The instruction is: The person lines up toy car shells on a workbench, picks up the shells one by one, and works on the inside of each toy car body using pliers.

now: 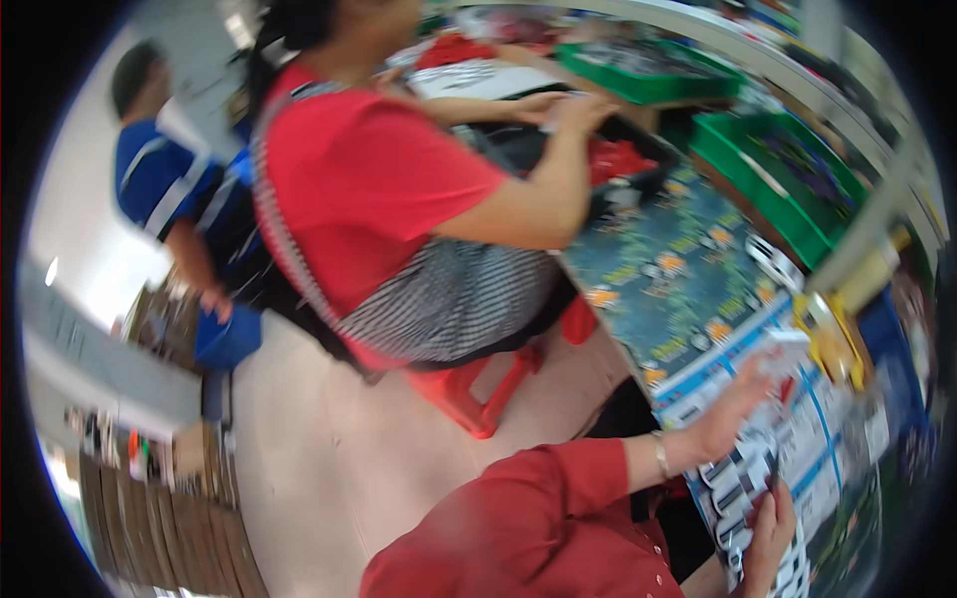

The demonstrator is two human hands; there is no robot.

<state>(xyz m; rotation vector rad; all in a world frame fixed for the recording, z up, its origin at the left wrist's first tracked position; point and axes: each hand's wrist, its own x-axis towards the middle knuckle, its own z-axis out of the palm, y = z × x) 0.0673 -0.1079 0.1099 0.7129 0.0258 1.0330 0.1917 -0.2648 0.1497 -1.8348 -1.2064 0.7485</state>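
Note:
My left hand (733, 407), blurred and wearing a bracelet at the wrist, reaches over the blue-and-white printed sheet with its fingers stretched out. A white piece (788, 340) lies by its fingertips, and a small red thing (787, 390) is beside it; touch is too blurred to tell. Nearer to me, my right hand (772, 526) is closed round a small dark thin object (773, 476), its kind unclear. Black-and-white parts (736, 486) lie in rows on the sheet (688, 397) between and below my hands.
A yellow plastic holder (832, 341) stands just beyond my left hand. Green trays (783, 179) sit along the table's far side, under a metal frame. On my left, a person in red (389, 199) sits on a red stool (478, 394); another in blue (164, 179) stands behind, near a blue bin (228, 339).

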